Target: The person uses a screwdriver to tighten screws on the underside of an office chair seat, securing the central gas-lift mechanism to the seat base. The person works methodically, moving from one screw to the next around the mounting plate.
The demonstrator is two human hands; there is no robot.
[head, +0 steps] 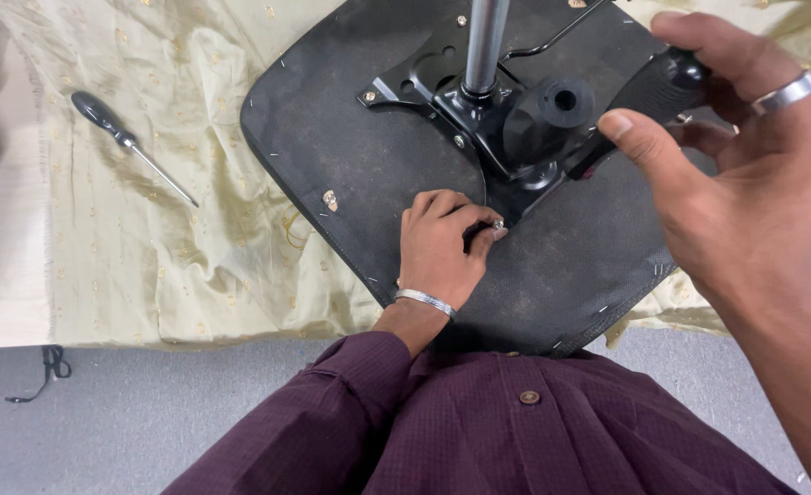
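Our left hand (pixel 442 243) pinches a small bolt (pixel 498 224) against the upturned chair seat (pixel 350 165) on the cloth (pixel 149 229), right hand (pixel 745 174) fingers gripping the black lever handle (pixel 667 82), screwdriver (pixel 131 145) well apart.

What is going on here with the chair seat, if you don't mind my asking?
A person works on an upturned black chair seat lying on a pale cloth. The left hand pinches a small bolt at the edge of the metal mounting plate. The right hand grips a black handle. A screwdriver lies aside, untouched.
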